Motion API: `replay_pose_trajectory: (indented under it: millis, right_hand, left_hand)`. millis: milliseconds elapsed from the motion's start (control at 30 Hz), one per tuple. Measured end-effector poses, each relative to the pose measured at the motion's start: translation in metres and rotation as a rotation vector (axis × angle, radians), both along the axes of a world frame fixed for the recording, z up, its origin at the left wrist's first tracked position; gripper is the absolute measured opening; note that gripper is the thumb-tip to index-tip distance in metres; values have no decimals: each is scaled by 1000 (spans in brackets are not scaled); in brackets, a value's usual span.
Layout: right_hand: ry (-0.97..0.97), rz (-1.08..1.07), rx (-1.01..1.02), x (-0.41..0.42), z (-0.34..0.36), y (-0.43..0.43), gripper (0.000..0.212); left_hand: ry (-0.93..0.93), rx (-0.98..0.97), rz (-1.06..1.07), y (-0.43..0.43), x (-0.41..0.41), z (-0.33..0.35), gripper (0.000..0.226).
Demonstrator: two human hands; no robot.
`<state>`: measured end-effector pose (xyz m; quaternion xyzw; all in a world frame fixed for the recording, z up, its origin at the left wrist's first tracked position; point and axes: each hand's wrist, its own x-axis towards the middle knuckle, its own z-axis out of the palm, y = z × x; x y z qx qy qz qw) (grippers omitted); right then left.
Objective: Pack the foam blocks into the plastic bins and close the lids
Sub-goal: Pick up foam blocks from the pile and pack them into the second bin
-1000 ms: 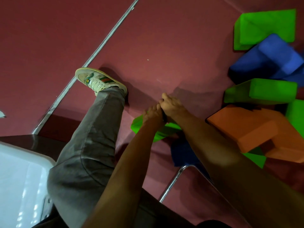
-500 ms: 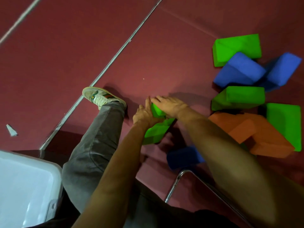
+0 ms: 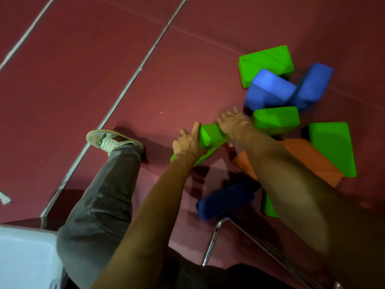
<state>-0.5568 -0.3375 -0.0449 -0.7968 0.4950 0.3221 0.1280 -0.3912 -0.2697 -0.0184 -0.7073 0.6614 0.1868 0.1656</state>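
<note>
maroon floor (image 3: 83, 69) fills the view, metal strips running diagonally across it. white plastic bin (image 3: 23, 259) sits in the 7 o'clock corner, only one corner in view, can't tell about its lid. loose foam pile at 2-3 o'clock: orange block (image 3: 308, 157) at the bottom of it, big green block (image 3: 331, 147) touching its 2 o'clock side, two blue blocks (image 3: 268, 86) leaning together above, another green one (image 3: 266, 61) at 12 of those. dark blue block (image 3: 225, 200) lies alone at 5 o'clock, just beside the chrome chair leg (image 3: 212, 240). near centre, the green foam block (image 3: 210, 136) is tilted, low end by the floor. hands are apart, both clamped on it: left hand (image 3: 187, 142) wraps its 9 o'clock end, right hand (image 3: 233, 122) curls over its 2 o'clock end. my shoe (image 3: 110, 139) is at 9 o'clock of the hands.
</note>
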Motion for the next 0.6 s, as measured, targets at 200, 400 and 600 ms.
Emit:
replay_pose_trajectory:
  millis: [200,400,600]
  right_hand:
    - [372,-182,19,-33,-9,-8,53]
    - [355,-173,-17,-36,-9,-6,47]
    - [52,-233,-95,-14,9,2,46]
  left_hand:
    - [27,-40,-28,-7,-14,-7,97]
    - [55,-85,-60,-8,-16,-12,91]
    - [31,-100,-1,-5,6,-7,94]
